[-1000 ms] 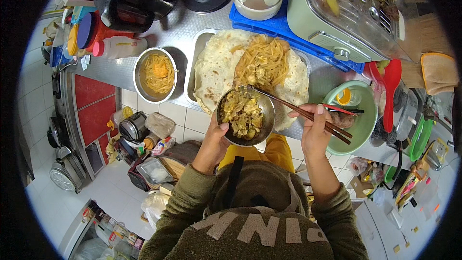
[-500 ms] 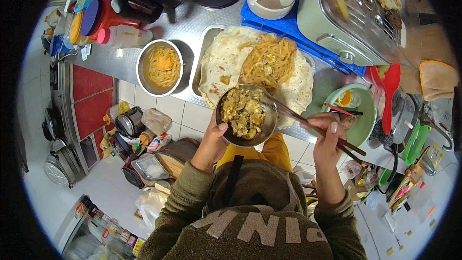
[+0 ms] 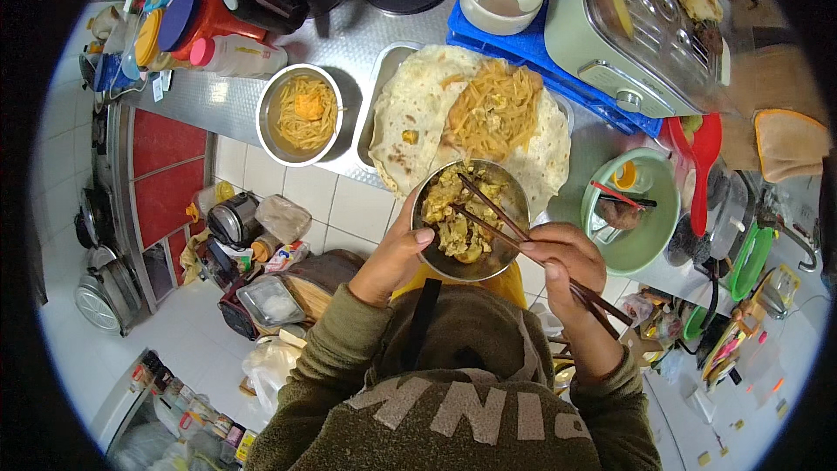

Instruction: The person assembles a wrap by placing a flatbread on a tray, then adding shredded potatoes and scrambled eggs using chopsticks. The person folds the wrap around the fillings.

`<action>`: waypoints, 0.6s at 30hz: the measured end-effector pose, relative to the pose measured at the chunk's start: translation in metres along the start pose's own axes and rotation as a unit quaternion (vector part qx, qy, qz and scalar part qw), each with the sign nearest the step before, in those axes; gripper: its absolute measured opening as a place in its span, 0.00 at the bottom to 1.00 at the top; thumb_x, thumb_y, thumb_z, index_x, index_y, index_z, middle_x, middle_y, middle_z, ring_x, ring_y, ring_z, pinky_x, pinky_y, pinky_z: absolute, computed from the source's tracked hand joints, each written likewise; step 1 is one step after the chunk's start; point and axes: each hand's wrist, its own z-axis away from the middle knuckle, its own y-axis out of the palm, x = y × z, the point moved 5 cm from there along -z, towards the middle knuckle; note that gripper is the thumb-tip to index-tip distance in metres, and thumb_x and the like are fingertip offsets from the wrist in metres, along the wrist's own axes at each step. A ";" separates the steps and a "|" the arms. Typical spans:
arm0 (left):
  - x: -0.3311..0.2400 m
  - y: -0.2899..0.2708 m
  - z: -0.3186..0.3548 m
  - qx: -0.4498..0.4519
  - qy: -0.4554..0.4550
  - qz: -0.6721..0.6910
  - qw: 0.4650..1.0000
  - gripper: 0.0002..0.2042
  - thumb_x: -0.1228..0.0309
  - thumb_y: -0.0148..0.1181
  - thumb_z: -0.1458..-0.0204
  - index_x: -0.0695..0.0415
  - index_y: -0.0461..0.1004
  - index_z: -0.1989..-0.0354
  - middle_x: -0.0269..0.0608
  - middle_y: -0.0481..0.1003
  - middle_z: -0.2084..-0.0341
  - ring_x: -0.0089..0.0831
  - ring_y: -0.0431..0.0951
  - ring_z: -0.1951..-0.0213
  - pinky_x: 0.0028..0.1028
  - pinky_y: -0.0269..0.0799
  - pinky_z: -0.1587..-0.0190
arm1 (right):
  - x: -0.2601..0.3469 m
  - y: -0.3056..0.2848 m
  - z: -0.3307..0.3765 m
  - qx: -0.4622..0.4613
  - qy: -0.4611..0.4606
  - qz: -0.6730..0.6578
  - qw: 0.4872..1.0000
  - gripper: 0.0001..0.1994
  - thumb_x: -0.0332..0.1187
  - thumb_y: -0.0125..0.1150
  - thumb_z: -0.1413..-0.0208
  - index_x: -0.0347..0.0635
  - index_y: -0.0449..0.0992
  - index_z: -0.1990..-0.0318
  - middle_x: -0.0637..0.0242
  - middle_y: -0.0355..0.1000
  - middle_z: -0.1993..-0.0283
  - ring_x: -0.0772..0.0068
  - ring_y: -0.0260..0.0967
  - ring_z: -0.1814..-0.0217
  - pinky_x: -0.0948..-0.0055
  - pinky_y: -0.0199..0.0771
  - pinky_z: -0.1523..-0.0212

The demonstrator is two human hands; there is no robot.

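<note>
My left hand grips the left side of a metal bowl, its thumb over the rim. Scrambled egg fills much of that bowl. In my right hand is a pair of dark chopsticks, their tips slightly apart among the egg. Just beyond the bowl, large flatbreads overlap on a metal tray. Shredded potato with bits of egg lies heaped on the bread's right part. A small piece of egg rests on the bare bread at left.
Left of the tray stands a metal bowl of potato shreds with an orange lump. A green basin holding utensils sits at right. Behind are a pale green countertop cooker, a white pot on a blue rack, and bottles.
The chopsticks have moved from the bowl's far right edge down into the egg, their tips now apart. The held bowl has shifted slightly right and nearer.
</note>
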 end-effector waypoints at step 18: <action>0.009 0.007 -0.024 -0.006 0.028 0.021 0.999 0.39 0.66 0.55 0.46 0.58 0.42 0.27 0.47 0.58 0.34 0.38 0.61 0.34 0.38 0.58 0.33 | -0.041 -0.017 0.036 -0.212 0.079 -0.055 0.972 0.19 0.38 0.48 0.34 0.29 0.77 0.67 0.50 0.78 0.65 0.58 0.77 0.62 0.65 0.78 0.59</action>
